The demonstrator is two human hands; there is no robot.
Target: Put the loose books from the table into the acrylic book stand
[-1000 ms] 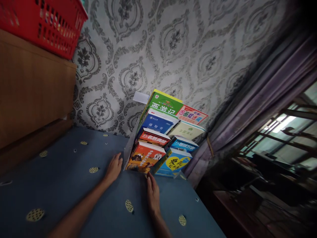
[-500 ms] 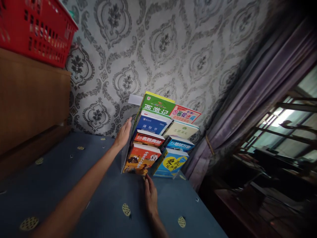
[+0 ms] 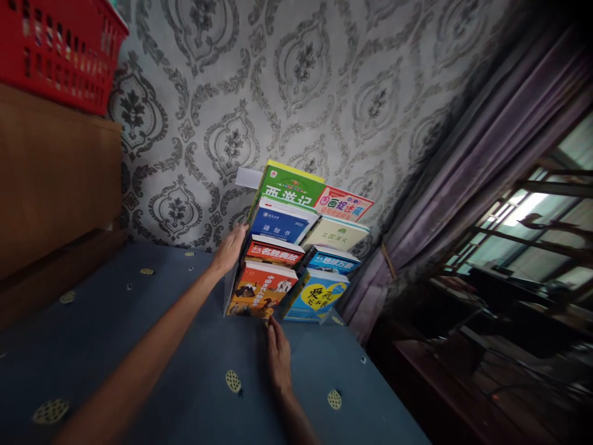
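A stepped rack, its pale left side panel (image 3: 228, 295) showing, holds several upright books in two columns. My left hand (image 3: 230, 249) lies along the rack's left side, its fingers stretched out and partly hidden at the edge. At the front of the left column is an orange book (image 3: 264, 292); my right hand (image 3: 280, 357) points up at its lower edge, fingers extended close together. A blue book with a yellow heart (image 3: 317, 298) stands to its right. Behind them are a dark blue book (image 3: 280, 227), a cream book (image 3: 336, 235) and a tall green book (image 3: 294, 185).
The rack stands on a blue cloth surface (image 3: 171, 346) with a yellow pineapple print, against patterned wallpaper (image 3: 301, 68). A red basket (image 3: 60, 55) sits on a wooden cabinet (image 3: 55, 161) at the left. Purple curtains (image 3: 445, 185) hang at the right beside a dark window area.
My left hand has slid slightly lower and closer along the rack's left side. My right hand stays by the orange book's lower edge. The whole view has shifted a little.
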